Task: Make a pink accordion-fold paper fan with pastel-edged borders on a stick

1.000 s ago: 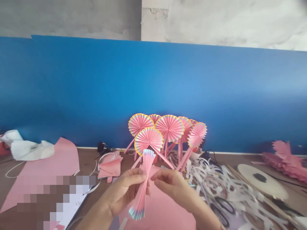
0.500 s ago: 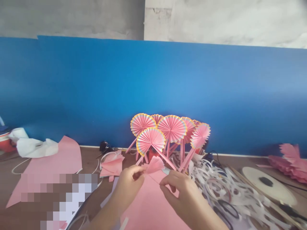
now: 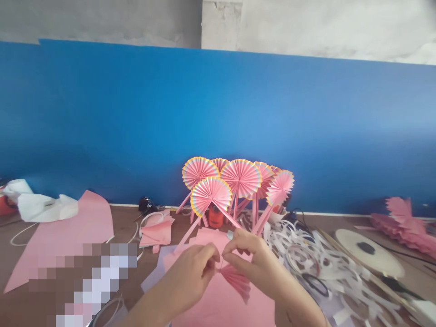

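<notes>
Partly covered by the right hand (image 3: 252, 255), pleated paper (image 3: 239, 284) is seen beside the left hand (image 3: 195, 268), before the tabletop's (image 3: 124, 218) back edge; fingers' (image 3: 235, 242) grip cannot be told.

Your left hand (image 3: 194, 268) and right hand (image 3: 250, 256) are bare, with slender fingers (image 3: 245, 237) and smooth, rounded backs that narrow at the wrists. Your left forearm (image 3: 150, 304) and right forearm (image 3: 289, 290), also bare, broaden gradually toward the bottom of the head camera's view, where the edge cuts both off below the elbow. Low on your right forearm is a faint darker trace (image 3: 289, 318), too blurred to tell as a mark or a shadow. Your fingernails are too small to make out clearly.
</notes>
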The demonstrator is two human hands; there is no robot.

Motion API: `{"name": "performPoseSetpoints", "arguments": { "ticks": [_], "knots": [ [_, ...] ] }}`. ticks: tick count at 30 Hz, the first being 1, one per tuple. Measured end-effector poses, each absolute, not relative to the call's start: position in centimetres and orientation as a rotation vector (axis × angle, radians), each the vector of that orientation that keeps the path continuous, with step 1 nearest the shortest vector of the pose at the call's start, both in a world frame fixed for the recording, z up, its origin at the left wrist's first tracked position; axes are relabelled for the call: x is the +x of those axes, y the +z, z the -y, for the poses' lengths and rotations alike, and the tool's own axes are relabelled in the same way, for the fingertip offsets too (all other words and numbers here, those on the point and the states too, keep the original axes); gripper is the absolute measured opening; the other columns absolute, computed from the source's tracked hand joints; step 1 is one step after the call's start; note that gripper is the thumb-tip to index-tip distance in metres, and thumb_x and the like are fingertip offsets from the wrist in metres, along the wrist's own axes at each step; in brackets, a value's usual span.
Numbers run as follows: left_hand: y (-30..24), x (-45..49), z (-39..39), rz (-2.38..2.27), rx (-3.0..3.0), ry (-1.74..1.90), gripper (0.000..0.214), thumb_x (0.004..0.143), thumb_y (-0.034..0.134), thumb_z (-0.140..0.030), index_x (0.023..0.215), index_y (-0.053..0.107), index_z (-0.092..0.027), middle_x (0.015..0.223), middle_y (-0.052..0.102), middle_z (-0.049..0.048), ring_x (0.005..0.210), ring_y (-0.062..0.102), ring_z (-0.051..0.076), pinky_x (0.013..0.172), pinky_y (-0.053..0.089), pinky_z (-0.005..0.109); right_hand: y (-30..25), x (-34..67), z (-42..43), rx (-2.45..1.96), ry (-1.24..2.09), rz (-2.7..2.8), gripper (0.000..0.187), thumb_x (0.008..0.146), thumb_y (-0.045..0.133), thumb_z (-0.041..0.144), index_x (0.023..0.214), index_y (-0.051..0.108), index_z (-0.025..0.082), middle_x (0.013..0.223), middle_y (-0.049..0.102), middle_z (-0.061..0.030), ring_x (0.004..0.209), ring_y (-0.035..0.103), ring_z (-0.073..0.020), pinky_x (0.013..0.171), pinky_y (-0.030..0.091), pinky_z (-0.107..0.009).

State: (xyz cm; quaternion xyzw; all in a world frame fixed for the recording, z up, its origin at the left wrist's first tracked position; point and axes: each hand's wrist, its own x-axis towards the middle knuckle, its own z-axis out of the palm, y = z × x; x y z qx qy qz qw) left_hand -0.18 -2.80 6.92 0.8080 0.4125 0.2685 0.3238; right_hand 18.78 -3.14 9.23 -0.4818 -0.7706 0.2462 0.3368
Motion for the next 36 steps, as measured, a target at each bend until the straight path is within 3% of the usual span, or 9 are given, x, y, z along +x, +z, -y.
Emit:
{"name": "performPoseSetpoints", "arguments": {
  "ticks": [8, 13, 18, 22, 28, 36],
  "knots": [
    [8.8, -0.2, 4.1, -0.880, 2.007, 0.610, 0.009, 0.079, 0.054, -0.013, 0.078, 0.057, -0.021, 0.079, 0.063, -0.0004, 0.070, 0.053, 0.013, 0.066, 0.040, 0.022, 8.1, 20.4, 1.1, -1.156, 1.184, 1.724, 0.012, 0.073, 0.068, 0.027, 0.067, 0.070, 0.017, 0.064, 0.057, 0.0024, 0.058, 0.047, -0.0105, 0.057, 0.037, -0.024],
    [8.6, -0.2, 3.8, -0.862, 1.760, 0.744, 0.012, 0.079, 0.061, -0.020, 0.089, 0.067, -0.020, 0.085, 0.066, 0.0034, 0.078, 0.058, 0.016, 0.071, 0.044, 0.025, 7.8, 20.4, 0.6, -1.141, 1.436, 1.502, 0.014, 0.068, 0.072, 0.029, 0.067, 0.070, 0.016, 0.065, 0.065, -0.0002, 0.063, 0.056, -0.0133, 0.062, 0.044, -0.025],
    [8.0, 0.2, 2.4, -0.926, 1.333, 0.957, 0.018, 0.071, 0.073, -0.031, 0.082, 0.073, -0.017, 0.082, 0.071, 0.0066, 0.079, 0.062, 0.021, 0.071, 0.046, 0.029, 7.3, 19.9, 0.7, -1.153, 1.336, 1.568, 0.014, 0.072, 0.068, 0.029, 0.070, 0.071, 0.015, 0.064, 0.064, -0.0005, 0.059, 0.054, -0.0132, 0.056, 0.042, -0.024],
    [7.6, 0.3, 1.8, -0.921, 0.940, 1.053, 0.021, 0.062, 0.080, -0.030, 0.075, 0.071, -0.016, 0.068, 0.069, 0.0027, 0.065, 0.062, 0.016, 0.061, 0.045, 0.025, 7.4, 18.8, 1.4, -1.107, 1.400, 1.527, 0.020, 0.076, 0.067, 0.034, 0.089, 0.068, 0.019, 0.069, 0.060, 0.0018, 0.060, 0.049, -0.0104, 0.056, 0.038, -0.021],
    [7.5, 0.8, 2.1, -0.940, 0.871, 1.047, 0.025, 0.063, 0.080, -0.032, 0.080, 0.071, -0.016, 0.049, 0.058, -0.0032, 0.037, 0.043, 0.006, 0.043, 0.034, 0.021, 7.0, 16.6, 2.0, -1.144, 1.325, 1.329, 0.029, 0.073, 0.069, 0.042, 0.070, 0.057, 0.017, 0.060, 0.046, 0.0051, 0.055, 0.037, -0.0083, 0.050, 0.028, -0.020],
    [7.5, 1.1, 2.2, -0.924, 0.884, 1.070, 0.027, 0.062, 0.080, -0.032, 0.082, 0.073, -0.015, 0.057, 0.064, 0.0007, 0.056, 0.059, 0.013, 0.052, 0.041, 0.021, 6.3, 16.4, 2.1, -1.125, 1.388, 1.283, 0.024, 0.074, 0.070, 0.037, 0.075, 0.058, 0.016, 0.066, 0.052, 0.0024, 0.060, 0.042, -0.0096, 0.053, 0.030, -0.022]
  ]
}}
